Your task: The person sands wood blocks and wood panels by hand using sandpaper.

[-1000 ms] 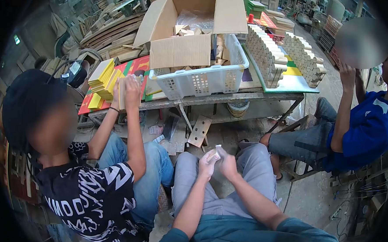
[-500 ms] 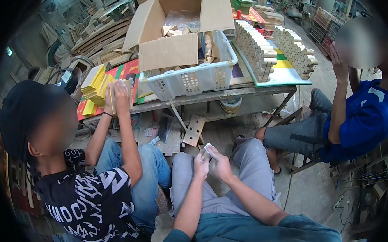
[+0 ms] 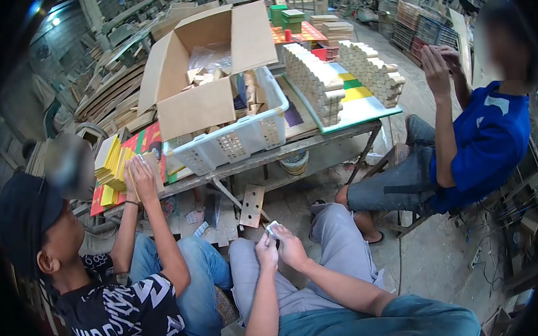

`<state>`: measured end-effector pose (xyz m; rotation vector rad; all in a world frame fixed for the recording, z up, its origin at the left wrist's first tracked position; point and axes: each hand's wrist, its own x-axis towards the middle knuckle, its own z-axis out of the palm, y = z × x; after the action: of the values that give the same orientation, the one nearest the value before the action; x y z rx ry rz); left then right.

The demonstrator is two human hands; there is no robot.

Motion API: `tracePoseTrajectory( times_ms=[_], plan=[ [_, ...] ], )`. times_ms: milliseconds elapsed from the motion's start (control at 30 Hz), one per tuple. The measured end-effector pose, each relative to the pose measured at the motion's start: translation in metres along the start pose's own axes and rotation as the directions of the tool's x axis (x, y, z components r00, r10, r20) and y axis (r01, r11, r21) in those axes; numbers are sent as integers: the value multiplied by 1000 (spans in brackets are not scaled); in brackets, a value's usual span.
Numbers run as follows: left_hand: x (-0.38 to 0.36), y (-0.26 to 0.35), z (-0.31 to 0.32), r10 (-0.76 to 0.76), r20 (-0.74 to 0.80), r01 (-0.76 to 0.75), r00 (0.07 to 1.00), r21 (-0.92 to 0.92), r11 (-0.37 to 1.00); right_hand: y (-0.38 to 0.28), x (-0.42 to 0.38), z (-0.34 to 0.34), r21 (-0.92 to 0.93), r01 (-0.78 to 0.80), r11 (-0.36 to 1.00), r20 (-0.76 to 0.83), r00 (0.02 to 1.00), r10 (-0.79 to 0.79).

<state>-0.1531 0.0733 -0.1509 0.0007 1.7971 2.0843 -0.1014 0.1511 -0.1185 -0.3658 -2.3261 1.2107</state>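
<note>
Below the table (image 3: 316, 138), both hands meet over the lap. The left hand (image 3: 265, 251) and right hand (image 3: 291, 249) share a closed grip on a small pale piece (image 3: 273, 229).

small piece (image 3: 273, 230): pale, thin, slightly shiny like plastic wrap or paper, cannot tell which; it sits between left hand (image 3: 266, 251) and right hand (image 3: 291, 250).
basket (image 3: 231, 147): white plastic, smooth, with a pierced wall.
box (image 3: 194, 68), inside the basket: brown cardboard, matt.
blocks (image 3: 316, 83), right of the basket: bare wood, pale, matt.
board (image 3: 363, 105), under the blocks: glossy painted surface, green and yellow.
counter (image 3: 316, 138), under the basket: worn, dull, rough grey surface.
trousers (image 3: 340, 249): grey cloth, matt.
</note>
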Motion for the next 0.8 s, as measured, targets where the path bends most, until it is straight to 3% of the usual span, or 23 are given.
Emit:
tracePoseTrajectory(
  times_ms=[167, 233, 267, 300, 367, 467, 500, 567, 633, 700, 767, 800],
  plan=[
    [-6, 11, 6, 75, 59, -82, 995, 130, 988, 2, 8, -10, -31, -19, 999, 46, 999, 20],
    [-2, 1, -1, 87, 56, -99, 995, 263, 960, 2, 7, -11, -51, -16, 999, 61, 998, 19],
    [3, -10, -5, 177, 34, -178, 984, 336, 925, 4, 6, -10, -37, -35, 999, 77, 996, 38],
    [1, -6, -4, 173, 38, -176, 984, 337, 925, 6, 4, -8, -24, -54, 998, 93, 994, 56],
    [-8, 14, 1, 232, -8, -173, 973, 643, 746, 8, -1, -4, -57, -96, 994, 146, 984, 103],
    [-4, 10, 0, 220, -67, -89, 973, 773, 628, 8, -3, 1, -136, -109, 985, 158, 979, 131],
    [-6, 11, 3, 216, -62, -90, 974, 772, 629, 8, -5, 1, -178, -90, 980, 134, 984, 115],
    [-11, 16, 5, 388, 36, -307, 921, 678, 668, 17, 5, -4, -191, -84, 978, 126, 986, 109],
    [-13, 21, 7, 391, 7, -298, 920, 661, 689, 20, 16, -17, -213, -280, 936, 281, 900, 333],
    [-8, 20, 4, 397, -17, -294, 918, 642, 708, 15, 11, -16, -136, -258, 957, 184, 942, 280],
    [-1, 9, -4, 289, 58, -189, 956, 873, 450, 10, 3, -8, -125, 62, 990, 94, 994, -50],
    [-5, 17, 4, 284, 63, -194, 957, 866, 461, 7, 0, -5, -123, 29, 992, 85, 996, -19]
  ],
)
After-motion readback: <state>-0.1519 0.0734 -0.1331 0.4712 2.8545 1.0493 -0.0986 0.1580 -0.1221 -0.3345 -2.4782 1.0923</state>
